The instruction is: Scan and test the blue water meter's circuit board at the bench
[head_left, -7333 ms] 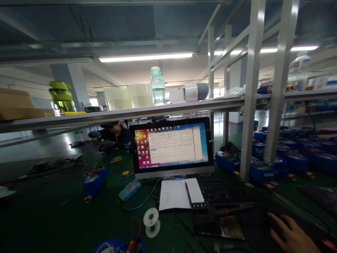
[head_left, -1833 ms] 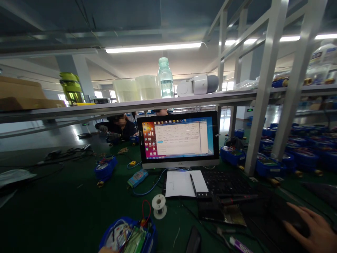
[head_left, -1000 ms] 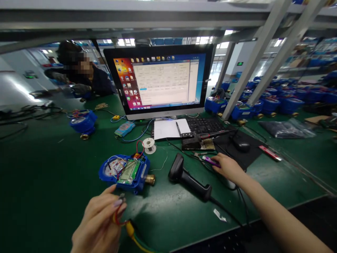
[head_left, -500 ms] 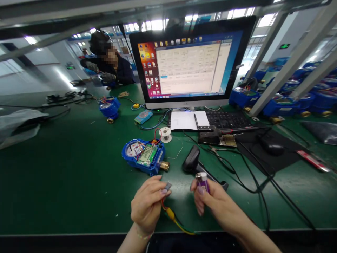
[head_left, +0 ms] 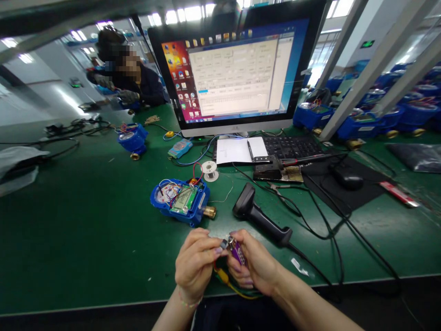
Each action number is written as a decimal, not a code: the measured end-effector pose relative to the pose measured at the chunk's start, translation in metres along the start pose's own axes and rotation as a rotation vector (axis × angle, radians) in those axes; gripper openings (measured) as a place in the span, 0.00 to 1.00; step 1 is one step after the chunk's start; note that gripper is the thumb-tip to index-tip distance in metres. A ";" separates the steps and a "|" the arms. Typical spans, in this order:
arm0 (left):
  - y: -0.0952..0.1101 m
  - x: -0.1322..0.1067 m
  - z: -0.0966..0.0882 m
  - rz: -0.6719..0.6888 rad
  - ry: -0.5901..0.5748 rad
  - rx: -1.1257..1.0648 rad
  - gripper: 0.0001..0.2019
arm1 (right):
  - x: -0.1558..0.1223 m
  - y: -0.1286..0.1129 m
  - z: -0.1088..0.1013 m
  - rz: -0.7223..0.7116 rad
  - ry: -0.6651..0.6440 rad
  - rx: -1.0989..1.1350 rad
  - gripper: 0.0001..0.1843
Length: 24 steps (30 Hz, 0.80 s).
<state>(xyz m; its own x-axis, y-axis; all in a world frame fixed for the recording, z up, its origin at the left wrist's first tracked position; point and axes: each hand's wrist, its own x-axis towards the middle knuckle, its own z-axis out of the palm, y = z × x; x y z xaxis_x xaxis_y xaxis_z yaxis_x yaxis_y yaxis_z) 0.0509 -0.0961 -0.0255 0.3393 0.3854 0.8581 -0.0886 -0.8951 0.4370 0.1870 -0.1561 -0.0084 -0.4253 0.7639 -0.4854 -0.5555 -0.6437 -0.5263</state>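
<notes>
My left hand (head_left: 195, 258) pinches a small grey piece (head_left: 223, 244), perhaps a connector or sleeve, between thumb and fingers. Below it hang thin wires with a yellow sleeve (head_left: 223, 276). A purple lighter (head_left: 238, 254) is wrapped in my right hand (head_left: 257, 262), its metal top close beside the grey piece, with the thumb on top. No flame can be made out. Beyond my hands lies a blue water meter (head_left: 181, 201), its circuit board and display exposed and a brass fitting pointing right. A black barcode scanner (head_left: 262, 218) rests behind my right hand.
A solder spool (head_left: 210, 171) stands behind the meter. Farther back are a monitor (head_left: 237, 73), paper (head_left: 237, 150), a keyboard (head_left: 292, 148) and another blue meter (head_left: 132, 139). Black cables (head_left: 320, 236) cross the right side. A gloved co-worker (head_left: 129, 78) sits at back left.
My right hand has brought the lighter leftward, up against the grey piece. Its thumb now sits on the lighter's top. The camera view has shifted slightly.
</notes>
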 end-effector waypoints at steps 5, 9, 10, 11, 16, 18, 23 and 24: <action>-0.002 -0.001 -0.001 -0.011 -0.006 0.039 0.09 | 0.001 0.000 -0.003 0.020 -0.009 -0.014 0.36; -0.002 -0.003 0.000 -0.017 -0.013 0.044 0.09 | 0.001 0.003 -0.006 0.010 -0.008 -0.012 0.35; -0.002 -0.003 -0.001 -0.017 -0.015 0.045 0.08 | 0.001 0.003 -0.006 0.006 -0.002 -0.004 0.35; -0.002 -0.003 -0.001 -0.017 -0.019 0.047 0.08 | 0.000 0.003 -0.006 0.002 0.010 0.006 0.35; -0.002 -0.002 0.002 -0.003 -0.081 0.103 0.10 | -0.023 -0.006 -0.015 -0.266 0.204 -0.097 0.33; -0.002 -0.003 0.008 -0.030 -0.223 0.207 0.10 | -0.040 -0.016 -0.033 -0.455 0.405 -0.303 0.32; -0.010 -0.017 0.027 -0.204 -0.498 0.521 0.06 | -0.075 -0.046 -0.114 -0.596 1.094 -1.179 0.30; -0.012 -0.019 0.029 -0.212 -0.485 0.541 0.07 | -0.078 -0.049 -0.127 -0.600 1.179 -1.308 0.31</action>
<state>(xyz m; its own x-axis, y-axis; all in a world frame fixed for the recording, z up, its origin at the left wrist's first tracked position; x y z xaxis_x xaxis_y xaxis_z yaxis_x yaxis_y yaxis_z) 0.0729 -0.0992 -0.0554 0.6832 0.5316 0.5006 0.4539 -0.8462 0.2791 0.3380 -0.1898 -0.0329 0.5665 0.8208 0.0734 0.6532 -0.3930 -0.6472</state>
